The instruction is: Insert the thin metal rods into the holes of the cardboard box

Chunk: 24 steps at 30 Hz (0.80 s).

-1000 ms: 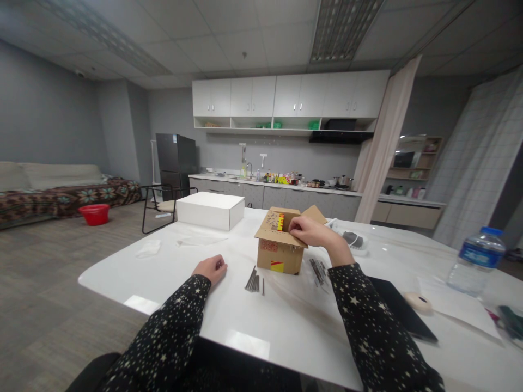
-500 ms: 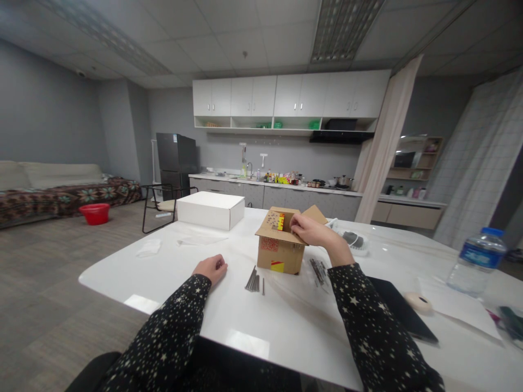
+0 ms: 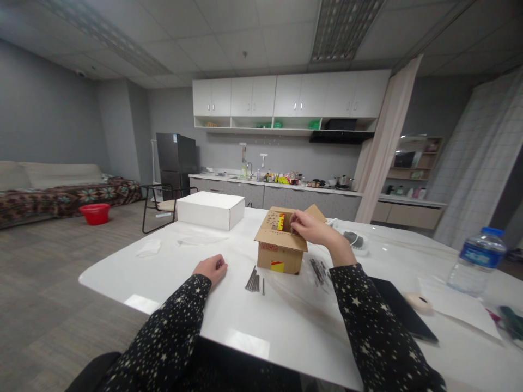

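Showed the Right Hand (image 3: 312, 227) at the Mouth of an Open Cardboard Box (image 3: 281, 249)

Depicted the right hand bent downward at the wrist, with thumb and fingers close together at the box's opening; could not tell, with the fingertips partly hidden, of any clamping on a thing inside. Located the cardboard box upright on the white table (image 3: 229, 321), flaps spread, beneath the right hand. Showed the left hand (image 3: 210, 268) on the tabletop to the box's left, fingers loosely curled; could not tell full closure from a gap.

Displayed, just beside the box's near left corner, a fan of nail-like metal pieces (image 3: 253, 281), with a single piece (image 3: 263, 286) alongside; at the box's right, a clear packet (image 3: 319, 274) of dark, slender contents. Included farther right a black flat slab (image 3: 402, 307), a beige rounded object (image 3: 419, 302), white paper (image 3: 457, 310) and a blue-capped bottle (image 3: 480, 264). Presented beyond the left hand a white box (image 3: 208, 211), some clear film (image 3: 202, 240) and a crumpled white tissue (image 3: 149, 248). Contained, in the background, a red tub (image 3: 95, 214), a dark refrigerator (image 3: 175, 158) and white wall cabinets (image 3: 294, 95).
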Each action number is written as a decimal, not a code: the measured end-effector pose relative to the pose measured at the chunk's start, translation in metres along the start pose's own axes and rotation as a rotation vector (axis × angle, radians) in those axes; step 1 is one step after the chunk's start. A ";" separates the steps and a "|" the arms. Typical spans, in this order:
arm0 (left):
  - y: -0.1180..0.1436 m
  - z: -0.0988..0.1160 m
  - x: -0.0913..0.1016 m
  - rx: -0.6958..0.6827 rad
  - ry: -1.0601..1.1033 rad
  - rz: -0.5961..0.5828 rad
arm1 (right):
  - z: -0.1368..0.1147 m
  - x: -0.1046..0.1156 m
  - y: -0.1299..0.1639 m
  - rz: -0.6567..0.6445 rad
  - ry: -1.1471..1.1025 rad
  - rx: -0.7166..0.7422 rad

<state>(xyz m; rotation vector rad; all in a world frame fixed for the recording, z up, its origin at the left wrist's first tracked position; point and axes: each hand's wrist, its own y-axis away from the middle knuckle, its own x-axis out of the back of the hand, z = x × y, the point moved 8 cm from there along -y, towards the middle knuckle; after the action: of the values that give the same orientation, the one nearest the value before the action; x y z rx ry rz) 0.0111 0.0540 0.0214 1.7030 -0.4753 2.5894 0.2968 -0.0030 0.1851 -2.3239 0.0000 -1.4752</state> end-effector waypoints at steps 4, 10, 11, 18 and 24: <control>-0.001 -0.002 -0.002 -0.009 -0.003 0.005 | -0.012 0.004 0.004 -0.005 0.026 0.053; -0.002 -0.002 -0.002 -0.012 -0.015 0.001 | -0.016 0.004 0.003 0.005 0.045 0.098; -0.002 -0.001 -0.002 -0.011 -0.018 0.001 | -0.015 0.004 0.003 0.012 0.033 0.099; -0.001 -0.001 -0.001 -0.006 -0.010 0.007 | -0.010 0.004 0.000 0.079 -0.013 0.059; -0.003 -0.004 -0.004 -0.007 0.004 0.004 | -0.006 0.003 -0.003 0.117 0.032 0.035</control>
<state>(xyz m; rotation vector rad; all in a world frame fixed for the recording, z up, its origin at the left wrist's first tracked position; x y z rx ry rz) 0.0092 0.0582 0.0173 1.6964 -0.4876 2.5904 0.2925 -0.0026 0.1913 -2.2326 0.1165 -1.4425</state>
